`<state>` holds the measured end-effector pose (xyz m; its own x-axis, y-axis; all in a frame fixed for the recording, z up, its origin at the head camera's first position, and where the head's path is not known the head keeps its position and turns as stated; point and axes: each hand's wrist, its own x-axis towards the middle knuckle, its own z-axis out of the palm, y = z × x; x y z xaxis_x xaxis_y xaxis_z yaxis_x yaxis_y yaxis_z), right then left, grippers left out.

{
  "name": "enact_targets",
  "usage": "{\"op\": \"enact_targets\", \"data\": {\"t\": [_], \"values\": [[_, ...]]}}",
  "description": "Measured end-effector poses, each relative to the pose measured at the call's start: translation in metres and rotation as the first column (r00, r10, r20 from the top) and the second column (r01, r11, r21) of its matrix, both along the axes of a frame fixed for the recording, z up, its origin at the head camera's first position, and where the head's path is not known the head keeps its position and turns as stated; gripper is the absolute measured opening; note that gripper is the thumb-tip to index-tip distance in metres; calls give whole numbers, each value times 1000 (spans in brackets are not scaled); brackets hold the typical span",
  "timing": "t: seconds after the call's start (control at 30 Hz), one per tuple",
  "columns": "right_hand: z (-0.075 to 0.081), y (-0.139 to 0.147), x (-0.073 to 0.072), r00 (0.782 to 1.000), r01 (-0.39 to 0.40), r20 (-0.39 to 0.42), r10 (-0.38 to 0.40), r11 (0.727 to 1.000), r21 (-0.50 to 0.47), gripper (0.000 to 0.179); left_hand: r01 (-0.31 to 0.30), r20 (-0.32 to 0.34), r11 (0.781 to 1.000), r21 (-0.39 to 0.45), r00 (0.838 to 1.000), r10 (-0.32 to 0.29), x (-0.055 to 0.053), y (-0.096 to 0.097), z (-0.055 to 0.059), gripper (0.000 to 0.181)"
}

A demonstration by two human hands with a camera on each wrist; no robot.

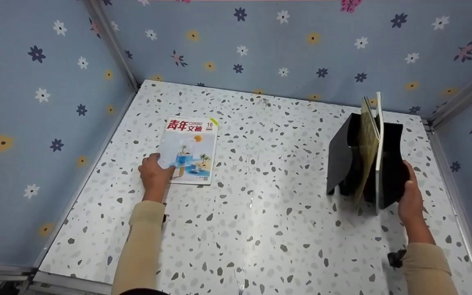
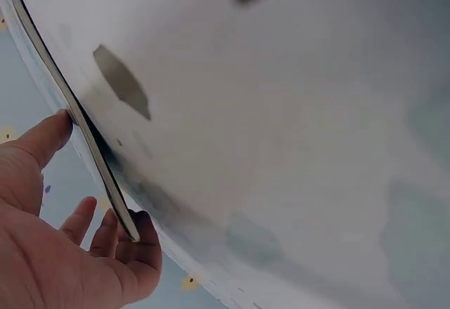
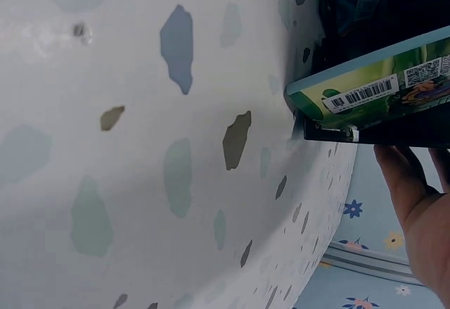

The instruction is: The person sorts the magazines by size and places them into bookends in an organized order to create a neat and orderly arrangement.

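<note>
A magazine (image 1: 189, 153) with red Chinese lettering and a beach picture lies face up on the left of the speckled table. My left hand (image 1: 154, 172) grips its near left corner. In the left wrist view the thumb and fingers of the left hand (image 2: 84, 231) meet the magazine's edge (image 2: 95, 140). On the right stands a black book holder (image 1: 340, 151) with a yellowish book (image 1: 368, 151) and a pale-edged book (image 1: 379, 164) upright in it. My right hand (image 1: 412, 200) rests against the holder's outer right side. The right wrist view shows a barcode on one book's green cover (image 3: 380, 87).
The white speckled tabletop (image 1: 268, 184) stretches between the magazine and the holder. Flower-patterned panels (image 1: 260, 45) rise behind the table and along both sides. The holder stands near the back right corner.
</note>
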<state>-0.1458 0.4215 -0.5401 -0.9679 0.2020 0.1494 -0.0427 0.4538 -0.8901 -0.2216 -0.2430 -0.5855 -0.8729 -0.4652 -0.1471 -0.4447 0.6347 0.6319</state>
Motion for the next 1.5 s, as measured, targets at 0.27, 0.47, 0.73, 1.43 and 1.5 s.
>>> {"op": "enact_targets", "data": {"t": [0.27, 0.47, 0.73, 1.43, 1.5], "values": [[-3, 2, -1, 1000, -16, -25, 16, 1000, -5, 52, -29, -52, 995, 98, 998, 35, 0, 1, 1, 56], [-6, 1, 0, 999, -16, -45, 15, 1000, -21, 54, -32, -4, 993, 117, 999, 32, -1, 2, 2, 66], [-4, 0, -1, 999, 2, -50, 0, 999, 36, 52, -60, -37, 996, 66, 997, 63, 3, 1, 0, 61], [1, -1, 1, 1000, 0, 6, 0, 1000, 9, 53, -34, -73, 994, 107, 996, 42, 1, 5, 4, 57], [0, -1, 0, 1000, -4, 11, 4, 1000, -2, 54, -33, -48, 994, 103, 998, 38, 1, 5, 4, 58]]}}
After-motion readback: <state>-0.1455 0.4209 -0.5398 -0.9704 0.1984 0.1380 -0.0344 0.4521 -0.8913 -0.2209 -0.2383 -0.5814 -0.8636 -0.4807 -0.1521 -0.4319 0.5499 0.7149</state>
